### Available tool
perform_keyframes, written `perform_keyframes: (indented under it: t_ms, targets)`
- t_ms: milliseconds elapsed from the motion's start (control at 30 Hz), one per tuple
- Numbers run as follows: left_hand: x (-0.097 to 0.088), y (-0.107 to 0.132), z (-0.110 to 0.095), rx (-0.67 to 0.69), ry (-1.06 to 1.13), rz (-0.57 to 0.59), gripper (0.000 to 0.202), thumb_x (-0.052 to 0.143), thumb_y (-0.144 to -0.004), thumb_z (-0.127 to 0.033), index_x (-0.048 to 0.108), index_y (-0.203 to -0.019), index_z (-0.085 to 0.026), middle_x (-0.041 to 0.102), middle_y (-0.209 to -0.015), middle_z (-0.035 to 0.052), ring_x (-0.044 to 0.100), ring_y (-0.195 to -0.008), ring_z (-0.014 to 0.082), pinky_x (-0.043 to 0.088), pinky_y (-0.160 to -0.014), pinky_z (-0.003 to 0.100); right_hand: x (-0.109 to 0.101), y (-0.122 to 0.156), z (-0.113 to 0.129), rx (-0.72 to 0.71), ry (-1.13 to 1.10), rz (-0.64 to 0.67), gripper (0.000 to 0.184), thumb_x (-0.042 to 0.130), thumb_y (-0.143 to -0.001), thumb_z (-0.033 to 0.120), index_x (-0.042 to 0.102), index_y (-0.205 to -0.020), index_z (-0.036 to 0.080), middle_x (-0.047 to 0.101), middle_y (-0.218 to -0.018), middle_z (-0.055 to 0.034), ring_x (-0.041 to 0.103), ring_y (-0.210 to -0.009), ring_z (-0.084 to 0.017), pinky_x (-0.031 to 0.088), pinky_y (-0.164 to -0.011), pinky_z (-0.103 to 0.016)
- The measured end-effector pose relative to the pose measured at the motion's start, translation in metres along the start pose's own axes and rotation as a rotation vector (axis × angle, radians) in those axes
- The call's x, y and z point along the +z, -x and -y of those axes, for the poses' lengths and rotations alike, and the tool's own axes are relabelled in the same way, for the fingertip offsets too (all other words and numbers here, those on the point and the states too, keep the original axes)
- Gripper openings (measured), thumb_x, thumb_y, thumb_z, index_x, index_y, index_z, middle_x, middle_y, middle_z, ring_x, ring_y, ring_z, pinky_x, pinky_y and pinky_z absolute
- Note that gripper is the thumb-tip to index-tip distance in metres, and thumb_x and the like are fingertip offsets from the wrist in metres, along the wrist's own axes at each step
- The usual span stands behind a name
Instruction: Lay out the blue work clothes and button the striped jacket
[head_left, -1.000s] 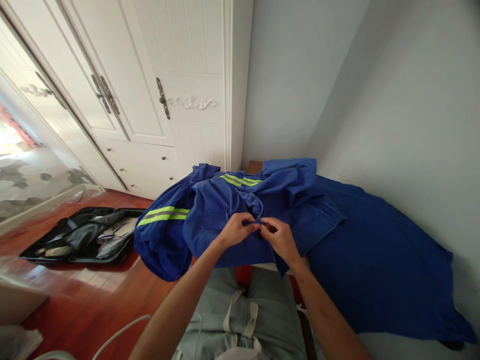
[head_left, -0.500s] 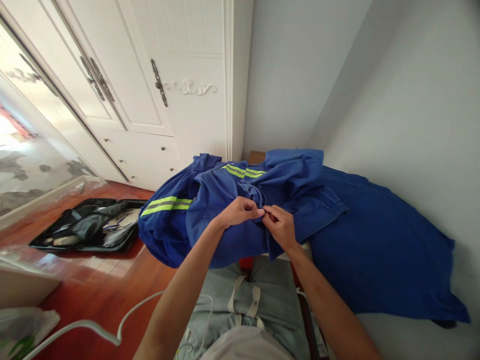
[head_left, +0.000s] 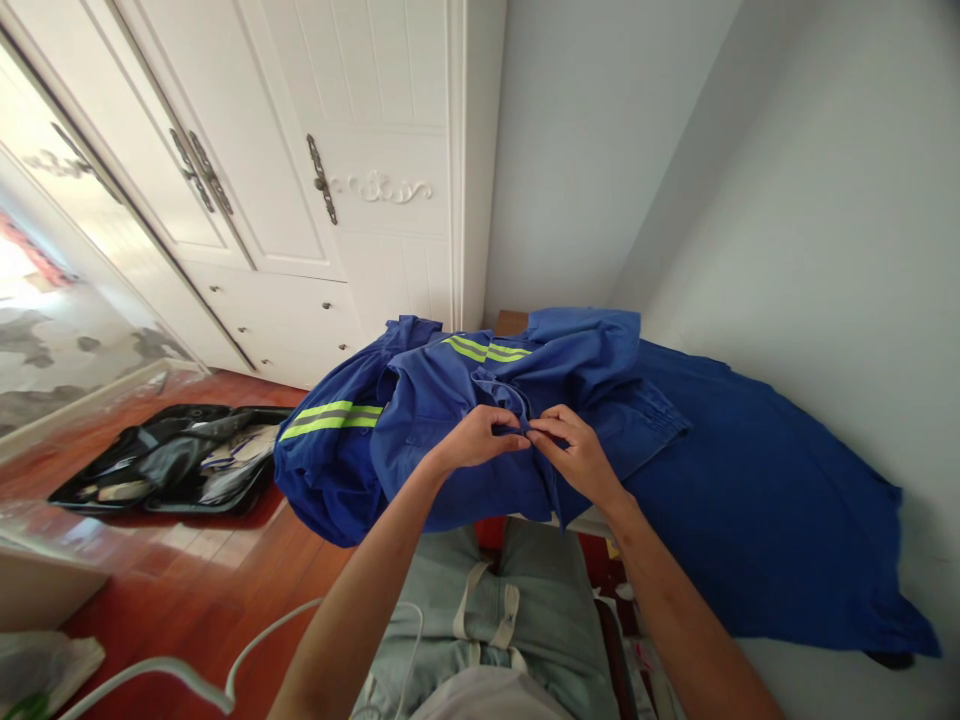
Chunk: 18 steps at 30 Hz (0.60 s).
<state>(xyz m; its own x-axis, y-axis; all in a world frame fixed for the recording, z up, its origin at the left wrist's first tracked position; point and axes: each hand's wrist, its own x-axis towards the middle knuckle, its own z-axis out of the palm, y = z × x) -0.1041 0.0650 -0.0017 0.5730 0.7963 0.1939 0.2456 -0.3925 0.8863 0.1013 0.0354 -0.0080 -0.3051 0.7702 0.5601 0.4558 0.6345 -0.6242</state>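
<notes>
A blue work jacket (head_left: 420,420) with yellow-green reflective stripes lies bunched on the near end of a bed, one sleeve hanging over the edge. My left hand (head_left: 476,440) and my right hand (head_left: 574,455) meet at the middle of its front. Both are closed in a pinch on the jacket's front edge, fingertips almost touching. What sits between the fingertips is too small to make out. More blue cloth (head_left: 750,520) spreads flat over the bed to the right.
A white wardrobe (head_left: 300,170) with metal handles stands at the back left. An open black suitcase (head_left: 161,470) lies on the red wooden floor (head_left: 225,590). Grey walls close the right side. A white cable (head_left: 225,670) curves near my legs.
Both hands stay pinched on the jacket's front. They have shifted a little up along it, and the view has swayed slightly.
</notes>
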Motion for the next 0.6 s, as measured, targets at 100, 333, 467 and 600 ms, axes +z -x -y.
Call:
perform_keyframes:
  t_ms: [100, 333, 467, 600]
  targets:
    - [0.000, 0.001, -0.002, -0.016, -0.010, 0.014, 0.035, 0.069, -0.080, -0.045, 0.065, -0.074, -0.011, 0.055, -0.068, -0.0020, 0.047, -0.067, 0.0086, 0.035, -0.062, 0.020, 0.001, 0.000, 0.002, -0.081, 0.096, 0.022, 0.018, 0.053, -0.097, 0.027, 0.069, -0.099, 0.018, 0.062, -0.101, -0.0081, 0.062, -0.095, -0.018, 0.049, -0.085, -0.030]
    - [-0.020, 0.003, -0.019, -0.011, 0.042, 0.179, 0.037, 0.068, -0.083, -0.043, 0.073, -0.104, -0.013, 0.072, -0.103, 0.0072, 0.064, -0.094, 0.0178, 0.047, -0.086, 0.026, 0.015, 0.008, -0.026, 0.048, 0.349, -0.008, 0.026, 0.037, -0.099, 0.026, 0.061, -0.101, 0.016, 0.062, -0.105, -0.0118, 0.061, -0.094, -0.022, 0.050, -0.078, -0.034]
    - [-0.046, 0.006, -0.020, -0.163, -0.220, 0.152, 0.056, 0.072, -0.078, -0.050, 0.066, -0.119, -0.012, 0.071, -0.101, 0.0083, 0.065, -0.090, 0.0194, 0.048, -0.082, 0.027, 0.006, 0.007, -0.036, 0.243, 0.348, -0.320, 0.021, 0.046, -0.091, 0.025, 0.060, -0.102, 0.015, 0.061, -0.100, -0.0115, 0.059, -0.082, -0.021, 0.050, -0.078, -0.037]
    - [-0.066, 0.008, -0.024, -0.183, -0.182, 0.050, 0.066, 0.068, -0.079, -0.059, 0.062, -0.122, -0.010, 0.069, -0.098, 0.0090, 0.065, -0.089, 0.0179, 0.049, -0.079, 0.026, 0.008, 0.018, 0.001, 0.105, 0.332, -0.486, 0.018, 0.050, -0.090, 0.020, 0.061, -0.103, 0.016, 0.059, -0.093, -0.0087, 0.056, -0.075, -0.017, 0.050, -0.070, -0.032]
